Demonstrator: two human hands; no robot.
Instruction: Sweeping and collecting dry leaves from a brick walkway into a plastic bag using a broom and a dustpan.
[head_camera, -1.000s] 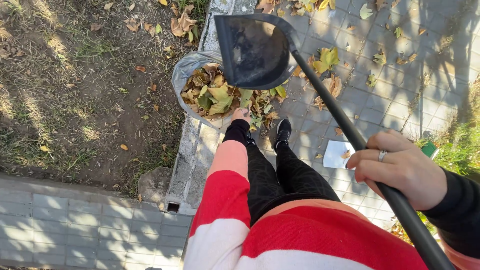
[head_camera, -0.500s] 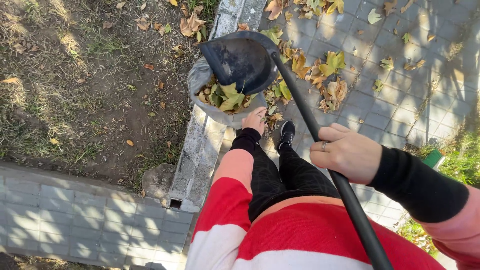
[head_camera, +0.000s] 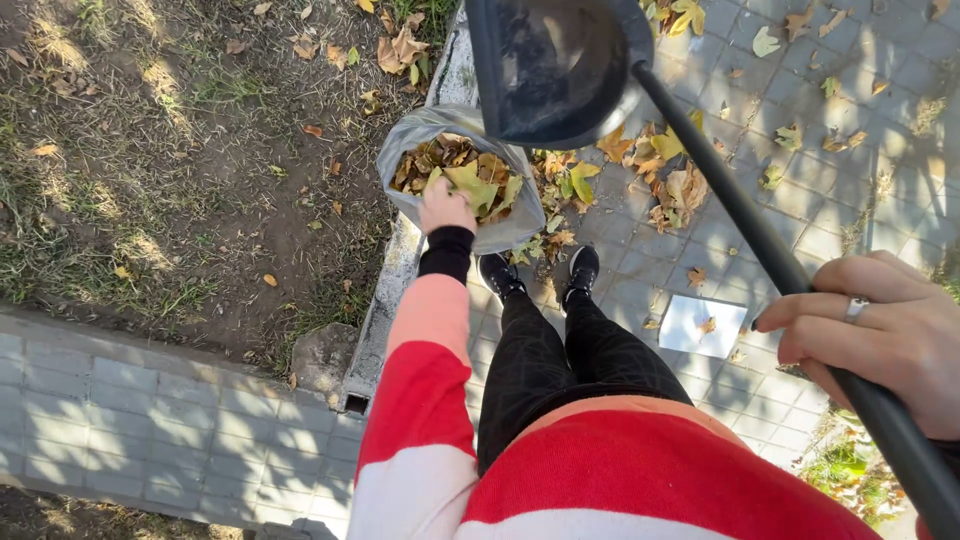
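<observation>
Left hand gripped near rim of grey plastic bag full of yellow-brown leaves, fingers curled, at kerb. Right hand closed around black long dustpan handle. Black scoop, 0.5 s earlier tipped over bag, now lifted clear and empty: load judged dumped.

Bright sunlight, dappled tree shadows on ground, sharp focus, wide-angle view

Dustpan top and handle end cropped
</observation>
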